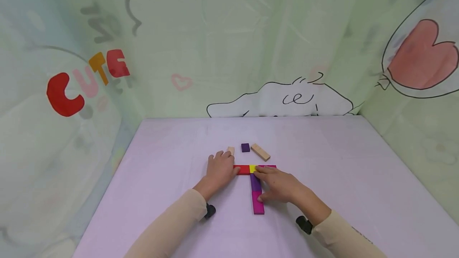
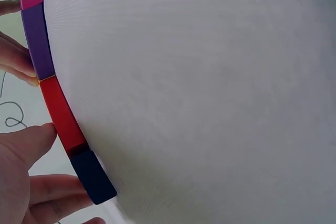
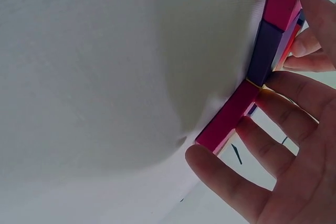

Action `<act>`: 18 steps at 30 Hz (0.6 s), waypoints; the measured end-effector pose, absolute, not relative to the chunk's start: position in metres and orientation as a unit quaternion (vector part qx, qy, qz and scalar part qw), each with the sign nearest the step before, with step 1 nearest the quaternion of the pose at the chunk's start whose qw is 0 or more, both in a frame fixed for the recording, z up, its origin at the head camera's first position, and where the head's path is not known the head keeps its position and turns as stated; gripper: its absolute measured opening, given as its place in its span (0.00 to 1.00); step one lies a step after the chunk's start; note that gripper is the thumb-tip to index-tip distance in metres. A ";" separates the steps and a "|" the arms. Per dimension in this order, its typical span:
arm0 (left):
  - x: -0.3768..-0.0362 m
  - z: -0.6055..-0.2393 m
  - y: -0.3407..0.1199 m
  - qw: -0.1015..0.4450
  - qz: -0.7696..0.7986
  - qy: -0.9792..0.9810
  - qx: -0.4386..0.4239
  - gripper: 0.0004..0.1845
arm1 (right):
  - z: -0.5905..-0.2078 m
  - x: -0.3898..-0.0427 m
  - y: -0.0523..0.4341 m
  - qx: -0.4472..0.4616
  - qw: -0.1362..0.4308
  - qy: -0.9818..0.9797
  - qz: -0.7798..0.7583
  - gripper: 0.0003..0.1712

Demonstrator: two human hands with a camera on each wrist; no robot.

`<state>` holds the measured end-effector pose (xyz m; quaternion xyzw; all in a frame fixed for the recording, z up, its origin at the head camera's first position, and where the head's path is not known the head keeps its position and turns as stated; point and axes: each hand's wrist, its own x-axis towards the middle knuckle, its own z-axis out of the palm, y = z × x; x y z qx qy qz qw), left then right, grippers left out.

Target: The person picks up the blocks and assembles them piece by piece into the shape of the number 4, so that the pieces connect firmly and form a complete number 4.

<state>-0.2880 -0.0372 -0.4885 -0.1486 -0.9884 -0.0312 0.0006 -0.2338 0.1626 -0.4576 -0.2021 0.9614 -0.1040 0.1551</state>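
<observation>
Flat coloured blocks form a T on the table. Its top bar shows a red block (image 1: 244, 170), a yellow block (image 1: 252, 168) and a magenta block (image 1: 268, 166); a purple block (image 1: 256, 183) and another magenta block (image 1: 258, 206) make the stem. My left hand (image 1: 220, 169) covers the bar's left end, where a dark blue block (image 2: 93, 178) adjoins the red one. Its thumb touches the red block and its extended fingers the dark blue block. My right hand (image 1: 281, 184) spreads over the junction, fingertips at the yellow block, thumb against the stem's magenta block.
Behind the T lie a small dark purple block (image 1: 245, 147) and a plain wooden block (image 1: 260, 152). Another wooden piece (image 1: 231, 150) shows partly behind the left fingers. The pale table (image 1: 172, 142) meets a printed curtain (image 1: 172, 43) at its back and sides.
</observation>
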 end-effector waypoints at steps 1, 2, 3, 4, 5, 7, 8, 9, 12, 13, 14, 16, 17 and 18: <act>-0.288 -0.488 -0.037 -0.001 -0.033 -0.989 -0.147 0.21 | -0.457 -0.234 0.162 -0.203 0.155 0.961 -0.103 0.47; -0.287 -0.488 -0.037 -0.003 -0.034 -0.989 -0.147 0.21 | -0.457 -0.234 0.162 -0.202 0.156 0.962 -0.101 0.47; -0.287 -0.488 -0.037 -0.003 -0.035 -0.989 -0.146 0.21 | -0.457 -0.234 0.161 -0.202 0.156 0.962 -0.100 0.47; -0.287 -0.488 -0.037 -0.005 -0.036 -0.989 -0.144 0.21 | -0.457 -0.234 0.161 -0.202 0.156 0.962 -0.098 0.47; -0.287 -0.487 -0.037 -0.006 -0.038 -0.989 -0.143 0.21 | -0.457 -0.235 0.161 -0.201 0.156 0.962 -0.097 0.47; -0.288 -0.488 -0.036 -0.009 -0.040 -0.989 -0.140 0.21 | -0.457 -0.236 0.160 -0.199 0.157 0.963 -0.093 0.47; -0.288 -0.488 -0.035 -0.010 -0.040 -0.989 -0.139 0.21 | -0.457 -0.236 0.160 -0.198 0.157 0.963 -0.090 0.47; -0.288 -0.489 -0.035 -0.011 -0.042 -0.990 -0.137 0.21 | -0.457 -0.236 0.160 -0.197 0.157 0.964 -0.088 0.47; -0.289 -0.490 -0.034 -0.015 -0.046 -0.990 -0.134 0.21 | -0.457 -0.237 0.158 -0.197 0.156 0.965 -0.080 0.46; -0.289 -0.491 -0.034 -0.015 -0.048 -0.990 -0.133 0.21 | -0.457 -0.237 0.158 -0.196 0.156 0.965 -0.078 0.46; -0.290 -0.491 -0.034 -0.015 -0.049 -0.990 -0.133 0.20 | -0.457 -0.237 0.157 -0.196 0.156 0.965 -0.076 0.46; -0.290 -0.491 -0.034 -0.016 -0.050 -0.990 -0.131 0.20 | -0.457 -0.239 0.156 -0.199 0.153 0.965 -0.074 0.46; -0.290 -0.491 -0.034 -0.016 -0.051 -0.990 -0.130 0.19 | -0.456 -0.239 0.155 -0.200 0.153 0.965 -0.072 0.46; -0.290 -0.491 -0.035 -0.016 -0.052 -0.990 -0.130 0.19 | -0.456 -0.240 0.154 -0.201 0.152 0.965 -0.072 0.46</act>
